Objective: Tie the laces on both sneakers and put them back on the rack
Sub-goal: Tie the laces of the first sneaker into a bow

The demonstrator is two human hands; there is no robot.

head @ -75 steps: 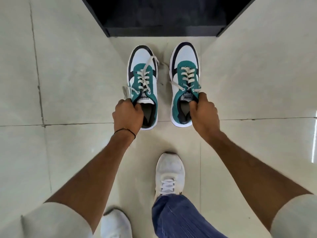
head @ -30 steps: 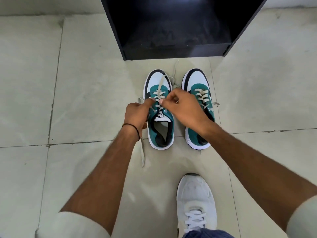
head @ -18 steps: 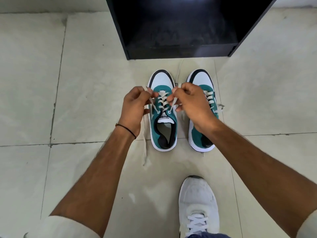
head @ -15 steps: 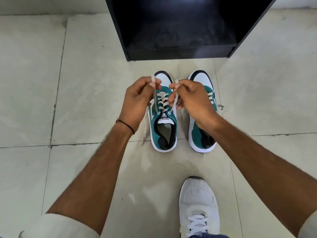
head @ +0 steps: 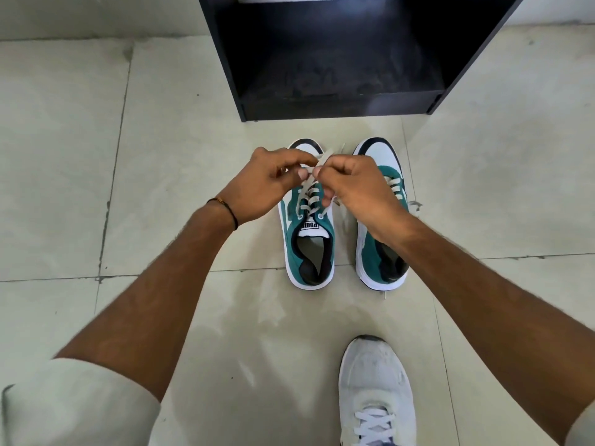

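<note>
Two teal-and-white sneakers stand side by side on the tiled floor, toes toward the rack. Over the left sneaker, my left hand and my right hand meet, each pinching an end of its cream lace; the two ends cross between my fingertips. My right hand and wrist cover much of the right sneaker, whose lace ends lie loose at its sides. The black shoe rack stands open just beyond the toes, its bottom shelf bare.
My own white shoe is planted on the floor in front of the pair, lower right. Pale floor tiles spread to both sides of the rack and sneakers.
My hands let go of the sneakers' collars, picked up the two lace ends of the left sneaker, lifted them and brought them together so they now cross above the shoe.
</note>
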